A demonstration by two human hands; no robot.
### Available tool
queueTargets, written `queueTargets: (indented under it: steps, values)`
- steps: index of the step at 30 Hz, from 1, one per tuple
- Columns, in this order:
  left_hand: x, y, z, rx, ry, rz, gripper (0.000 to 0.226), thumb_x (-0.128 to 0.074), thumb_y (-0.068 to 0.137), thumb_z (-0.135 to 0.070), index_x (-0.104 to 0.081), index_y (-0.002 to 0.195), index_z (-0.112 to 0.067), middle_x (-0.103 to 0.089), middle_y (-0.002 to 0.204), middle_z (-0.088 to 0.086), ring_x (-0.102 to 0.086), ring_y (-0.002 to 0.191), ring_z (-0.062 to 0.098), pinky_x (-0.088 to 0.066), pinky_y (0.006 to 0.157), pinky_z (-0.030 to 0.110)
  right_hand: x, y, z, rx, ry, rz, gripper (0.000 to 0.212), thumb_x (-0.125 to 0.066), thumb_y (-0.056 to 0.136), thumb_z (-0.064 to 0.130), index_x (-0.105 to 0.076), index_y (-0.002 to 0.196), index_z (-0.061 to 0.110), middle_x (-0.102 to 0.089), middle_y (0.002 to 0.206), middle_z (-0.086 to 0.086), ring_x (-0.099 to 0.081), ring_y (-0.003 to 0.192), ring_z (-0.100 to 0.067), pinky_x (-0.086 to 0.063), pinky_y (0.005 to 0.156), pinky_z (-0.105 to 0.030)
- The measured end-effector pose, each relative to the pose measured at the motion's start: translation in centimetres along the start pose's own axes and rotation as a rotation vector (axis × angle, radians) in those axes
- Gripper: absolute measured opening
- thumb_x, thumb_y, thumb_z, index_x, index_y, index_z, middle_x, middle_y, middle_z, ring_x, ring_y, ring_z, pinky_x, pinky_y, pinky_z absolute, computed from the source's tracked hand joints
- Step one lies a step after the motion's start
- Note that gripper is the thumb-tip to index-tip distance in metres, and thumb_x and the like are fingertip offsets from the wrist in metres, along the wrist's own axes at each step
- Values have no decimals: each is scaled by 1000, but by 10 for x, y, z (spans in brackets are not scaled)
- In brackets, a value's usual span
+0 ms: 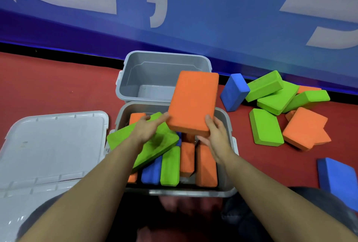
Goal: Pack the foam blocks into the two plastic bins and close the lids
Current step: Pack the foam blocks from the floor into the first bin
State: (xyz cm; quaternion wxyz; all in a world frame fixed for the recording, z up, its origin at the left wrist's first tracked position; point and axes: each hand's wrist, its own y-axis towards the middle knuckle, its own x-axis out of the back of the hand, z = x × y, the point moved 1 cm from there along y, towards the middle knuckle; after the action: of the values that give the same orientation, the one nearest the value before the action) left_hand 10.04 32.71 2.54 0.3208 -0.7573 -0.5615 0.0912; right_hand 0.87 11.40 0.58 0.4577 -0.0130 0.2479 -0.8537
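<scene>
An orange foam block (192, 104) is held at the centre of the frame above the near bin (225, 123). It is gripped at its near edge by the right hand (216, 135), fingers curled under it, and steadied by the straight fingers of the left hand (150, 128). The near bin is already largely filled with upright blocks, and a green block (143, 143) lies slanted across them. The far bin (164, 75), just above, appears empty. A pile of loose blocks (280, 106) remains at the right. The lids (50, 145) lie at the lower left, off the bins, so roughly half the packing appears to remain.
</scene>
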Motion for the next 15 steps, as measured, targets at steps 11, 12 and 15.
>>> queueTargets:
  steps: [11,12,15]
  values:
    - [-42,7,-27,-115,-649,110,51,-74,90,-39,-56,134,-20,-73,121,-2,-70,108,14,-57,87,34,-45,33,-8,-195,152,264,50,-54,101,44,-49,143,18,-65,136,-9,-66,120,-27,-48,105,-43]
    - [-43,12,-28,-140,-646,36,52,-75,90,-36,-56,133,-16,-73,121,1,-71,103,14,-59,77,31,-41,37,-9,-197,101,286,54,-55,97,50,-50,142,21,-66,135,-7,-66,120,-25,-46,107,-42]
    - [-40,27,-28,-174,-627,-95,59,-78,87,-36,-55,133,-7,-72,122,6,-71,97,17,-56,63,23,-24,51,-29,-198,-103,194,51,-53,94,61,-62,128,25,-72,122,-3,-67,115,-18,-49,97,-33]
